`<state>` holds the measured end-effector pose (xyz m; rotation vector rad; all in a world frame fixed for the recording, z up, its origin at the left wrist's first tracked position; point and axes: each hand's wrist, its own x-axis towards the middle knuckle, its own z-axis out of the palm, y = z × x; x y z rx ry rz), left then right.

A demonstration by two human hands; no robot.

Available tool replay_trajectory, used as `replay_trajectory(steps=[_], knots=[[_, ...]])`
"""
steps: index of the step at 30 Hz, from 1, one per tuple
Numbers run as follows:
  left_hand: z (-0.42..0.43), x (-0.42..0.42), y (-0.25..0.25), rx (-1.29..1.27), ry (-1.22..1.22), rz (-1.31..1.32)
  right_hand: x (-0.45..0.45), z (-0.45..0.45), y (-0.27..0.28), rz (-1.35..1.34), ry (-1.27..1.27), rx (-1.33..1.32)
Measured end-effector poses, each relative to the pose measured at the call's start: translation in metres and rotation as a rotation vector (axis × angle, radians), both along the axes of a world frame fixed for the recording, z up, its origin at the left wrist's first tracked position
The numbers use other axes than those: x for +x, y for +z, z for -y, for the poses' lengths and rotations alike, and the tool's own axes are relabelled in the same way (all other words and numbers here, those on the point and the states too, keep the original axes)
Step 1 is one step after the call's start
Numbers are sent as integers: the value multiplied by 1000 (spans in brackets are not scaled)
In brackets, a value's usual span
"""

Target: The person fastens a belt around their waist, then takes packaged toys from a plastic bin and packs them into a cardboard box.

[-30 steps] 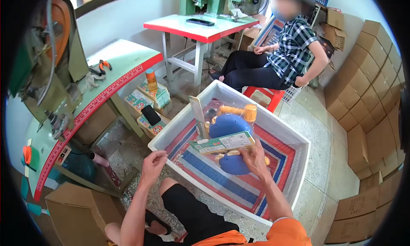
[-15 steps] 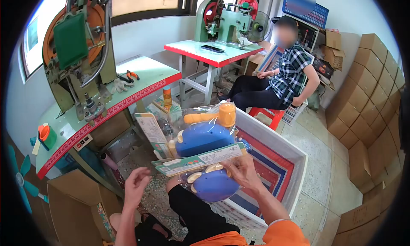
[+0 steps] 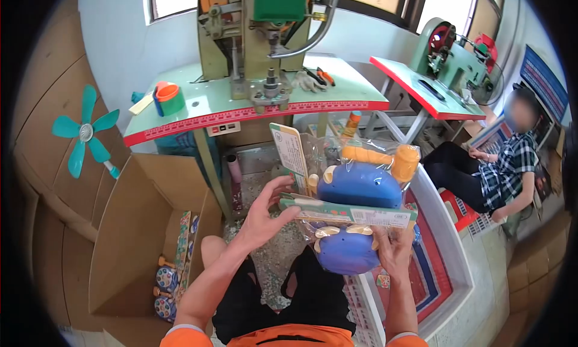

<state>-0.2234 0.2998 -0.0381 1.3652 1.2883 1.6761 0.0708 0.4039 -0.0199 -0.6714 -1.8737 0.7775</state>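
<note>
My right hand (image 3: 394,250) grips bagged toys by the lower right, under a long printed header card (image 3: 349,212). Above that card, one clear bag shows a blue plastic body (image 3: 360,184) and an orange toy mallet (image 3: 404,163). Another blue toy body (image 3: 348,250) with cream parts hangs below it. A second printed card (image 3: 289,151) stands upright at the left of the bundle. My left hand (image 3: 265,214) is at the left end of the cards, thumb and fingers apart. Whether it bears any weight I cannot tell.
On the left, an open cardboard box (image 3: 129,244) holds several packaged toys (image 3: 165,278). A white crate (image 3: 463,275) stands at right. Ahead is a press machine (image 3: 271,85) on a red-edged table (image 3: 205,115). A teal fan (image 3: 86,132) is far left; a person (image 3: 503,160) sits at right.
My view has swung left, bringing the cardboard box and fan further into view. My left hand has come up to the cards' left end. My right hand keeps its grip.
</note>
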Motion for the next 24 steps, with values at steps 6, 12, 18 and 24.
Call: replay_trajectory(steps=[6,12,18,24], knots=[[16,6,-15,-11,-19,309,-18,1,-13,-193,55,-329],[21,17,-24,-48,82,421,-31,9,-30,-389,52,-568],[19,15,-13,21,93,289,-22,6,-43,-269,32,-523],[14,15,-18,94,139,254,-31,13,-56,-325,0,-520]])
